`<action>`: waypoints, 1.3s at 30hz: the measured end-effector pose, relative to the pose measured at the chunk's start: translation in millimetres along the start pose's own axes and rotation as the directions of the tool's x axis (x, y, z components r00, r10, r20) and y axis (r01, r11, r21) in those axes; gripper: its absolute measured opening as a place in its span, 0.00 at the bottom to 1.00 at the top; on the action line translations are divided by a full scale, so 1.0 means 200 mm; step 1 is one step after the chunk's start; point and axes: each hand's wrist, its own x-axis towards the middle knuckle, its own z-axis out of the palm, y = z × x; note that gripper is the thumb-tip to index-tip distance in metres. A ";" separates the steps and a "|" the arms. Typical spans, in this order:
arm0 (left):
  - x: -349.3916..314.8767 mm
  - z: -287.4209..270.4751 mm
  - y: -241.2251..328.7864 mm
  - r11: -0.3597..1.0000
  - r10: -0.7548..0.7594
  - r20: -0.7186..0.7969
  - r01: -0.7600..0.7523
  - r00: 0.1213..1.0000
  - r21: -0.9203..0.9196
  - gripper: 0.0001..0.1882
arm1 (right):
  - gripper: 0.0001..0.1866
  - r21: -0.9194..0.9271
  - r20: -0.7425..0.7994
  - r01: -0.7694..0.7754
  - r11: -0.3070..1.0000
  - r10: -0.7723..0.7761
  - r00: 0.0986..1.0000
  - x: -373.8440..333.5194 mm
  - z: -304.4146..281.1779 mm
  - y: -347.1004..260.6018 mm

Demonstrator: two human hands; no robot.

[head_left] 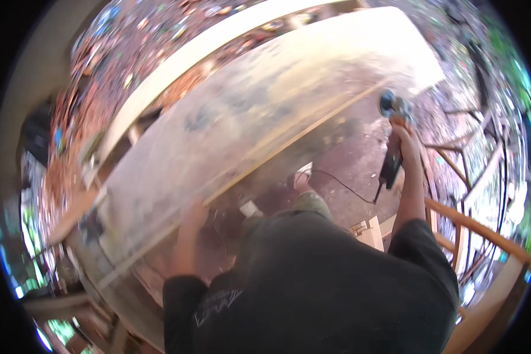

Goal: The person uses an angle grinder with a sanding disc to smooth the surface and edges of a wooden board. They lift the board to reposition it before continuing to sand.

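My right hand [407, 140] is wrapped round an angle grinder [391, 167], held off to the right with my arm stretched out. Its round bluish disc sits up at the far end, near the right end of a long, wide wooden board [330, 62]. Whether disc and wood touch, I cannot make out. Pale and dark stains mark the board's top. By its near edge is my left hand [196, 211], smeared by motion, so its fingers do not show clearly.
A dark cord [348, 187] trails from the grinder past my foot [302, 179]. Beyond the board runs a pale wooden beam [177, 69]. Wooden frames with an orange-brown rail [478, 227] stand at the right. Blurred litter covers the ground at the far left.
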 end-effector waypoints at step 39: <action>-0.26 -0.26 -1.09 0.983 -0.153 -0.164 0.167 0.975 0.078 0.25 | 0.24 -0.680 0.422 0.306 0.667 0.015 0.906 -1.00 1.42 0.29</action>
